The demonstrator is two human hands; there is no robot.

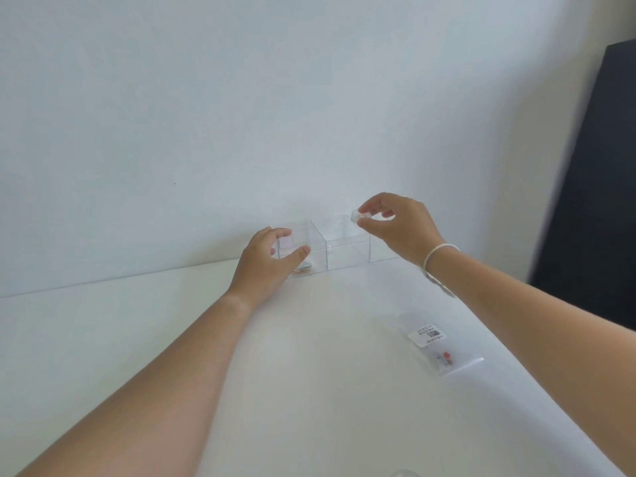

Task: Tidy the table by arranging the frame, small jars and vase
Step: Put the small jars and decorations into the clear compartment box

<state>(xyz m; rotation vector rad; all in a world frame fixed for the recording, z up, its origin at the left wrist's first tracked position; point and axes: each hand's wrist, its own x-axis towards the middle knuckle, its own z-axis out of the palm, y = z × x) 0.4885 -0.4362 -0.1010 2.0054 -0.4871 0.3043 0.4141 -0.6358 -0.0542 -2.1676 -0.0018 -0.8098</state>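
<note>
Two clear plastic boxes stand side by side against the wall at the table's far edge. My left hand (266, 258) is curved around the front of the left box (318, 251), fingers apart, thumb against its front face; a small dark-and-pale item lies at the box's bottom. My right hand (395, 223) hovers over the right box (354, 249), pinching a small clear jar (357, 215) between thumb and fingers. No frame or vase is visible.
A clear plastic bag (438, 346) with a barcode label and small red pieces lies on the white table (137, 339) at the right. A dark panel (592, 184) stands at the far right. A clear rounded object (404, 473) peeks in at the bottom edge.
</note>
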